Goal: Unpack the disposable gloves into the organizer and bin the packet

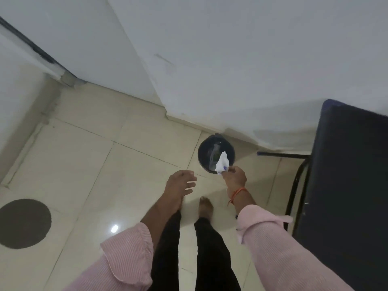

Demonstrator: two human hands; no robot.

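Though blurred, packet [222, 164] hides bin [206, 152] rim partly

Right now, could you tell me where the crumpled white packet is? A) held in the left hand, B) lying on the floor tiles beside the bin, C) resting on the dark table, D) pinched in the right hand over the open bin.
D: the right hand pinches the white packet above the round dark bin, while the left hand is empty, its fingers spread.
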